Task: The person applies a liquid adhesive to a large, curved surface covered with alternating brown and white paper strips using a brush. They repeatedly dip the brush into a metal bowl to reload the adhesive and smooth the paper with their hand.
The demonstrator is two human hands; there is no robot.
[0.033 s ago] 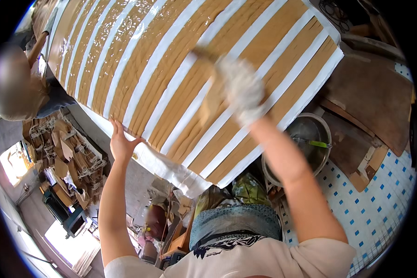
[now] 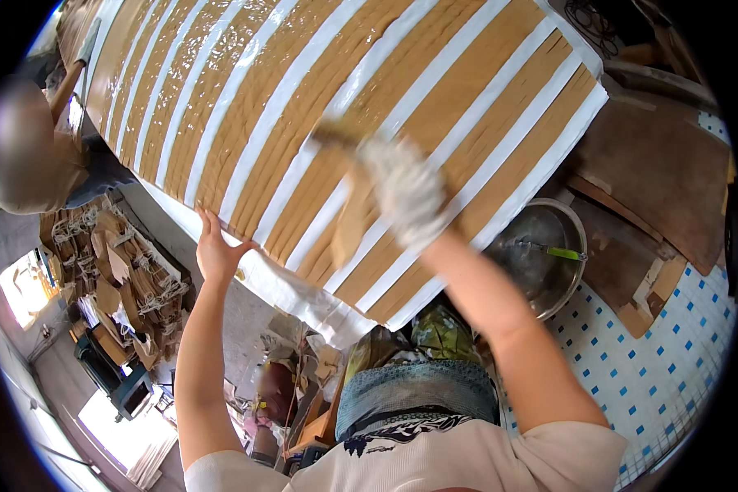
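A panel of tan strips (image 2: 435,82) on white sheeting (image 2: 262,287) spreads in front of me. The strips toward the far left look glossy and wet. My right hand (image 2: 402,193), in a whitish glove, is closed round what looks like a wide brush (image 2: 334,134), blurred by motion, over the middle of the panel. A tan flap (image 2: 350,221) shows below that hand; I cannot tell if it belongs to the brush. My bare left hand (image 2: 217,246) rests at the panel's near left edge, thumb and fingers apart, fingertips on the strips.
A round metal basin (image 2: 580,221) with a green-handled tool (image 2: 564,253) stands right of the panel. Brown boards (image 2: 648,172) lie beyond it. Another person (image 2: 25,156) works at the far left. Bundled brown pieces (image 2: 111,279) hang or stack at the left.
My right hand has swept left and slightly nearer to me with the brush, uncovering more of the basin. My left hand stays in place.
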